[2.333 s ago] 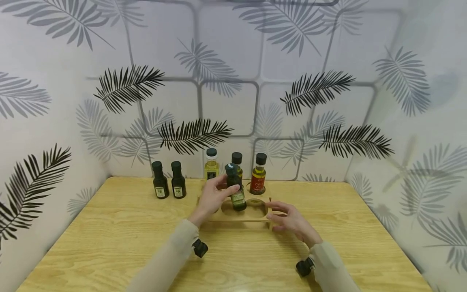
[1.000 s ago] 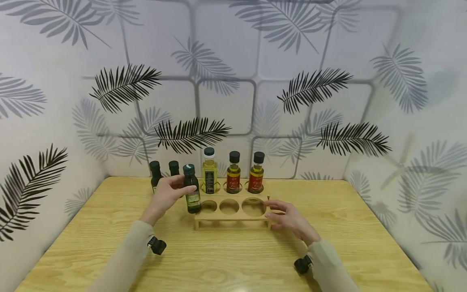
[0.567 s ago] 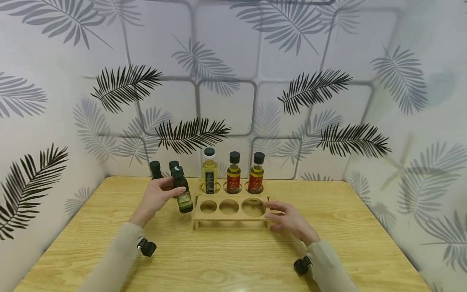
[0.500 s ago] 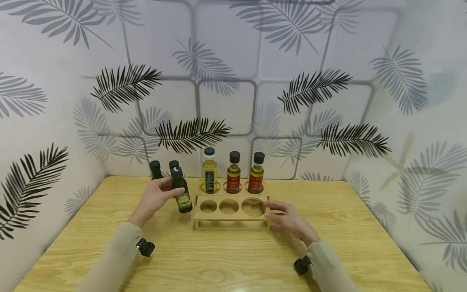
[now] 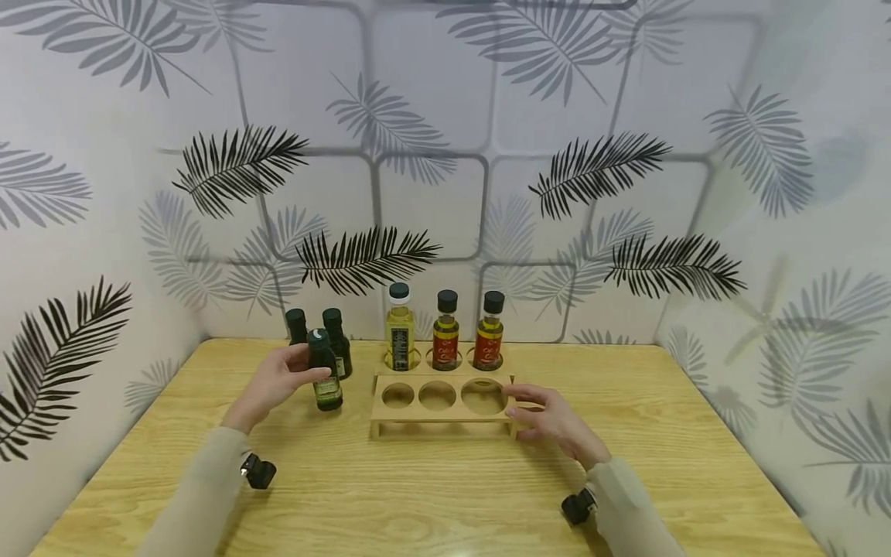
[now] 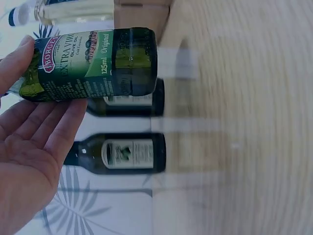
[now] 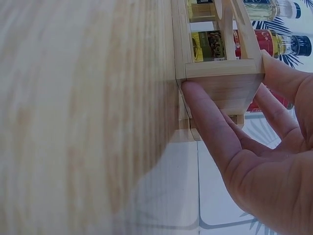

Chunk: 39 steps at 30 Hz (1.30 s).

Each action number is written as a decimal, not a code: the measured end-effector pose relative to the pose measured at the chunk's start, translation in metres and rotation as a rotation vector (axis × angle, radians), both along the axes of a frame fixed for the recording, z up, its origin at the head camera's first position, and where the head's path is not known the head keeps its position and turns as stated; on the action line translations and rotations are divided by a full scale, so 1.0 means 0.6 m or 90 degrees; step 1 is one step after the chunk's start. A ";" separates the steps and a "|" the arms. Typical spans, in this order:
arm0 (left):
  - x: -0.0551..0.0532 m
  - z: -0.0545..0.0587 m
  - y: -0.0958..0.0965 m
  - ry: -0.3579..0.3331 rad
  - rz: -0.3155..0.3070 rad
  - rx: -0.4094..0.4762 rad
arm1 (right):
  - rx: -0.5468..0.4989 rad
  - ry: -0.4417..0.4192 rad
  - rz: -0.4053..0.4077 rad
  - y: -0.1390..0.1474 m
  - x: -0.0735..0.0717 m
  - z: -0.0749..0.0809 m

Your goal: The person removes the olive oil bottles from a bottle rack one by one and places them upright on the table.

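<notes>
My left hand (image 5: pixel 276 382) pinches a dark green olive oil bottle (image 5: pixel 326 377) between thumb and fingers, left of the wooden bottle rack (image 5: pixel 445 418). Its green label (image 6: pixel 73 56) faces the left wrist camera. The bottle leans slightly; whether its base touches the table I cannot tell. My right hand (image 5: pixel 553 418) rests against the rack's right end, its fairly straight fingers (image 7: pixel 210 117) touching the wooden end panel (image 7: pixel 225 90). Three round holes in the rack's front tier hold nothing. In the back tier stand a yellow oil bottle (image 5: pixel 400 333) and two red-labelled bottles (image 5: pixel 445 336) (image 5: pixel 489 336).
Two dark bottles with pale labels, one farther left (image 5: pixel 296 325) and one nearer the rack (image 5: pixel 337 340), stand behind the left hand, partly hidden. The wooden table (image 5: pixel 431 495) meets a leaf-patterned wall (image 5: pixel 431 201) at the back.
My left hand has carried the green bottle from over the rack's front holes leftward, and lower, to beside the two dark bottles. The right hand has stayed at the rack's right end.
</notes>
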<state>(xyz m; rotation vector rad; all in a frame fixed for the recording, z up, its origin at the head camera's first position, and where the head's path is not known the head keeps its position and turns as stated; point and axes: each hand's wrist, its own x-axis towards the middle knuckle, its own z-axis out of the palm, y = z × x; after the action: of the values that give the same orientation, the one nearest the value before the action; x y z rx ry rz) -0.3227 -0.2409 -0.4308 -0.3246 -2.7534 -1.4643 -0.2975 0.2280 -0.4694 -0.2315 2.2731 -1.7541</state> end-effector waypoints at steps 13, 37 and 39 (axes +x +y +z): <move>-0.003 -0.011 -0.048 -0.011 0.045 0.005 | 0.007 0.003 -0.006 0.000 0.000 -0.003; -0.010 -0.029 -0.111 -0.013 0.047 0.075 | 0.001 -0.001 0.002 0.002 0.002 -0.001; -0.010 -0.030 -0.111 -0.015 0.044 0.094 | 0.002 0.000 0.000 0.002 0.002 0.000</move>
<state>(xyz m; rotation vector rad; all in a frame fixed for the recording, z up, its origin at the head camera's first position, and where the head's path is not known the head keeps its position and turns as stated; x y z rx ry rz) -0.3288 -0.3075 -0.4487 -0.2089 -2.6250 -1.6509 -0.2961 0.2292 -0.4696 -0.2300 2.2752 -1.7516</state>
